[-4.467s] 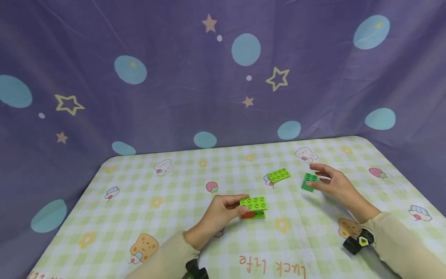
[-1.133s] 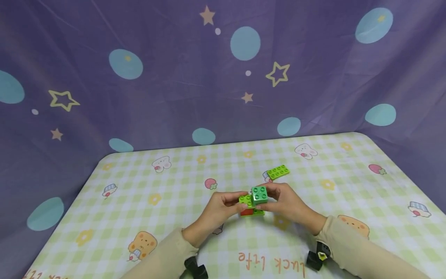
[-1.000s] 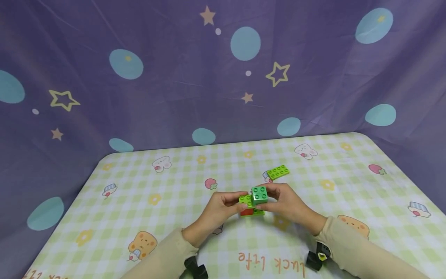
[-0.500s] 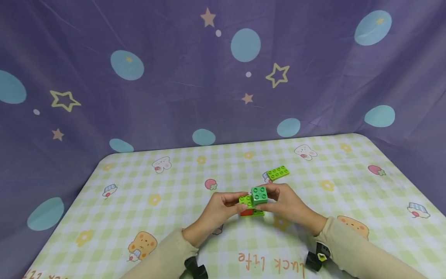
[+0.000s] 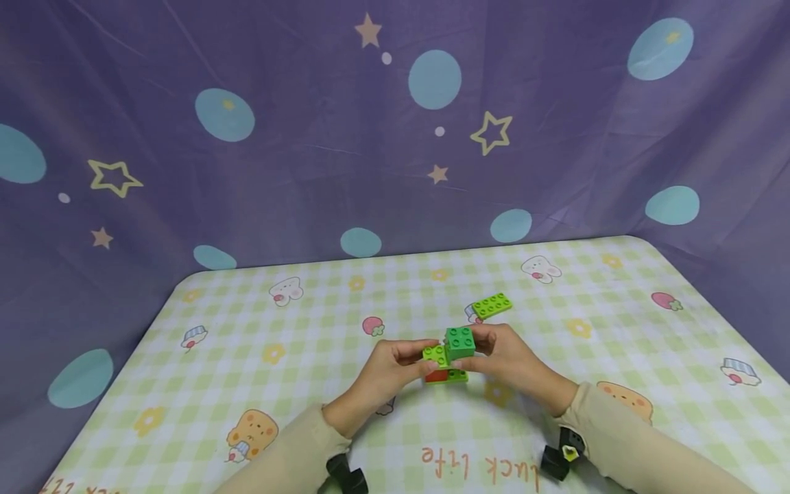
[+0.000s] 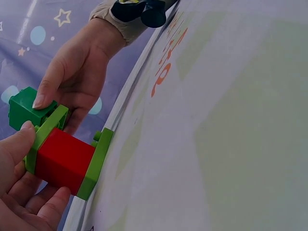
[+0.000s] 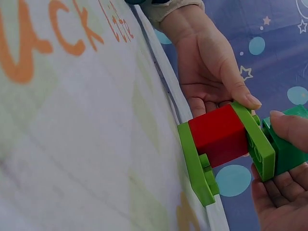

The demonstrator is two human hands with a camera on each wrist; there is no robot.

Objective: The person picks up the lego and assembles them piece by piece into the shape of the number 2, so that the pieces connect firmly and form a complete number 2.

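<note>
My left hand [image 5: 384, 374] steadies a small stack of toy building bricks by its left end. The stack has a light green plate [image 5: 435, 354] on top, a red brick [image 6: 65, 161] under its left part, and another light green plate [image 7: 196, 168] at the bottom on the table. Between thumb and fingers my right hand [image 5: 511, 358] pinches a dark green four-stud brick [image 5: 460, 343] at the right end of the upper plate. The right wrist view has this brick against the plate's studded side, slightly askew; whether it is fully seated I cannot tell.
A loose light green eight-stud plate [image 5: 492, 306] lies on the table behind my right hand. The checked tablecloth [image 5: 296, 384] covers the table, whose far edge meets a purple curtain [image 5: 308, 171].
Since the oldest frame, my right hand has brought the dark green brick leftward from the table onto the stack's upper plate. In the last half second the brick has tipped slightly.
</note>
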